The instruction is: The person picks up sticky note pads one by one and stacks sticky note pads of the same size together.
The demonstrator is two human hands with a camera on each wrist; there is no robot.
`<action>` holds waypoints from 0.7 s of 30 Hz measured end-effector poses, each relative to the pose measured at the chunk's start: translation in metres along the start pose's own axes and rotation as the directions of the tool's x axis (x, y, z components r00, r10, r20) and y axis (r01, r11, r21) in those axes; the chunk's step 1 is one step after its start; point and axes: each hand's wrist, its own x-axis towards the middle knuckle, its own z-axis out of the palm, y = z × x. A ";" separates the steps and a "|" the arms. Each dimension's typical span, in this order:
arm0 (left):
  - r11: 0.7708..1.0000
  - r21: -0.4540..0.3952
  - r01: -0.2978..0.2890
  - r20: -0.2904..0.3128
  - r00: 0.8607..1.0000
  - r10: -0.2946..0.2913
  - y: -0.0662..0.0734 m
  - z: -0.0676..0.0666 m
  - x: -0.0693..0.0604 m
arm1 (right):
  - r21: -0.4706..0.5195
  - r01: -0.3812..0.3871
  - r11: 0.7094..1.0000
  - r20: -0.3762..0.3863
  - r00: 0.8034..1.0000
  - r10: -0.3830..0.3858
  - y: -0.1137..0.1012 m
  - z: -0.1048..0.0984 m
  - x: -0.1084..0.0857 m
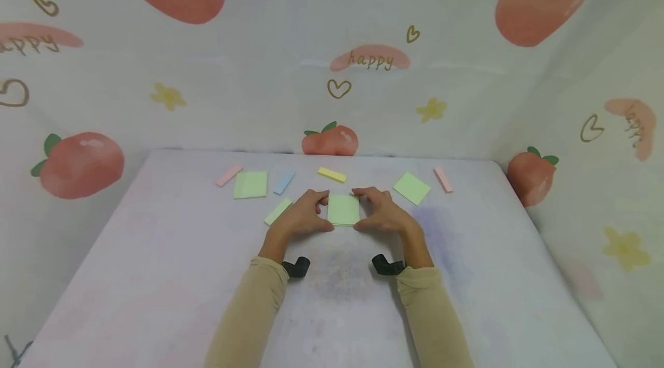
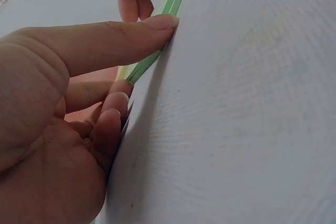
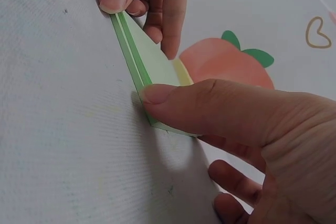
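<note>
A stack of square green sticky-note pads (image 1: 343,210) lies on the table between both hands. My left hand (image 1: 303,213) holds its left side, thumb at the near corner and fingers at the far one. My right hand (image 1: 385,213) grips the right side the same way. In the left wrist view the thumb of my left hand (image 2: 68,98) presses the edge of the green stack (image 2: 144,66), where a pale line parts two layers. The right wrist view shows the thumb of my right hand (image 3: 236,124) against the near edge of the stack (image 3: 131,51).
Behind the hands lie a green square pad (image 1: 251,184) at left, another green pad (image 1: 412,188) at right, pink strips (image 1: 229,176) (image 1: 443,180), a blue strip (image 1: 284,182) and a yellow strip (image 1: 332,175). A green strip (image 1: 278,211) lies beside my left hand.
</note>
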 end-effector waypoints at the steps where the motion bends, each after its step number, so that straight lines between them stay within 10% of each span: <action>1: 1.000 0.002 0.000 0.000 1.000 0.000 0.000 0.000 0.000 | 0.001 0.001 1.000 0.000 1.000 -0.001 0.001 0.000 0.000; 21: 1.000 0.020 0.017 -0.028 0.999 -0.016 0.004 0.001 0.000 | -0.038 0.053 0.998 -0.030 0.998 -0.054 0.002 0.003 0.000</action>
